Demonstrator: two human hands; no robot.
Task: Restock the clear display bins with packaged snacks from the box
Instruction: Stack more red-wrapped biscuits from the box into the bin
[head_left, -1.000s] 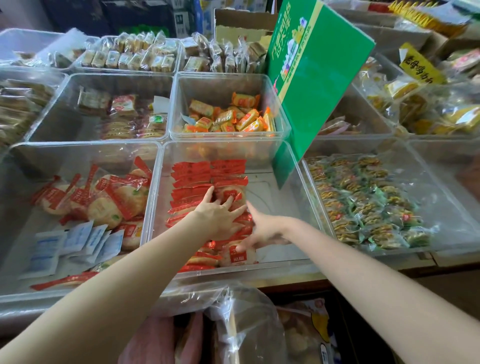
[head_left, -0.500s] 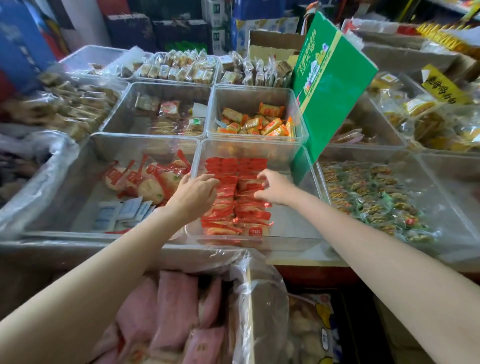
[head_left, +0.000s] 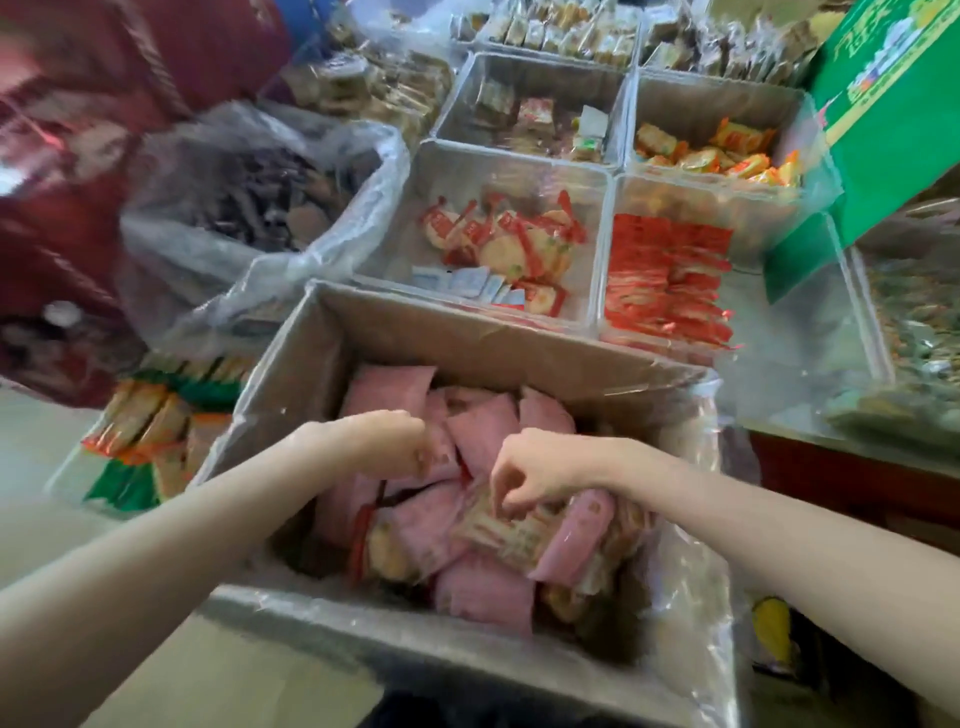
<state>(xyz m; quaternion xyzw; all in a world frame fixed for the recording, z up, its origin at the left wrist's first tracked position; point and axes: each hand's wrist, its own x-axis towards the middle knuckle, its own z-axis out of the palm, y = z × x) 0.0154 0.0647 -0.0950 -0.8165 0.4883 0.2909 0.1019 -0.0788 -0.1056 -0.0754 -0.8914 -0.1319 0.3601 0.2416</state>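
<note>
Plastic-lined cardboard box (head_left: 395, 332) filled with pink snack packets (head_left: 483, 431), left hand (head_left: 395, 441) curled among them, grasp unclear, right hand (head_left: 530, 475) pinching a biscuit packet (head_left: 501, 530), red-wrapped snacks (head_left: 665, 280) laid in clear bin (head_left: 779, 332) behind.

A green sign (head_left: 893, 119) stands tilted at the upper right. Below it, a dark red counter front (head_left: 852, 483) carries the display. Left of the sign, far across the frame, a blurred dark red mass (head_left: 78, 182) fills the upper left corner; what it is cannot be told. Between the two, a crumpled clear bag (head_left: 291, 218) holds dark pieces. Well below and left of the sign, the floor (head_left: 31, 467) is pale and smooth, and a flat tray (head_left: 140, 447) of orange and green packets rests on it. The light is soft and even.
</note>
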